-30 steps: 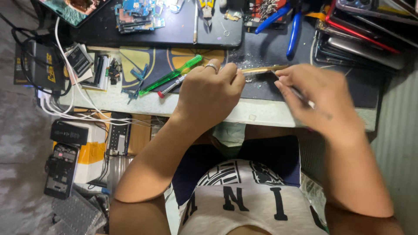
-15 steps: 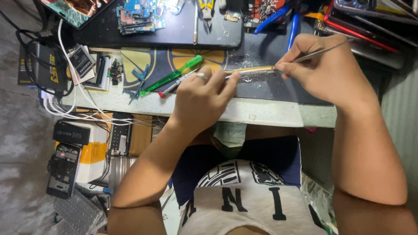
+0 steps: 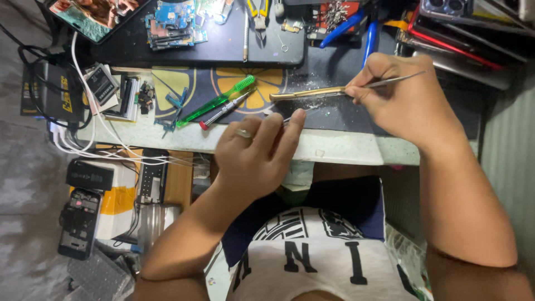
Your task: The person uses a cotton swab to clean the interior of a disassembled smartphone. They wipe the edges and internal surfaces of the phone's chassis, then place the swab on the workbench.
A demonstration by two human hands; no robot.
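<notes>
Pinched between the thumb and fingers of the right hand [image 3: 401,103] is a thin silver metal tweezer [image 3: 398,79], its grip closed on that tool, with the tool's tip brought against the right end of a long, narrow gold-coloured metal strip [image 3: 306,93]. That strip is laid flat on the dark mat [image 3: 334,114] of the worktop [image 3: 345,149], at about 12 o'clock from the left hand [image 3: 257,156] and at 9 o'clock from the right hand, and pale dust or flakes are scattered on the mat just beneath it. The left hand is rested at the near edge of the worktop with its fingers stretched forward and loosely together; a slim silvery tool [image 3: 288,119] is seen at its fingertips, but whether it is truly gripped cannot be told. A ring is worn on one finger of that hand. At 10 o'clock from the left hand a translucent green toothbrush [image 3: 218,100] and a small screwdriver with a red tip [image 3: 224,110] are laid side by side on the yellow-patterned part of the mat. Further off, at 11 o'clock, a blue circuit board [image 3: 174,22] is set on a dark tray, and blue-handled pliers [image 3: 356,28] are placed at 12 o'clock.
</notes>
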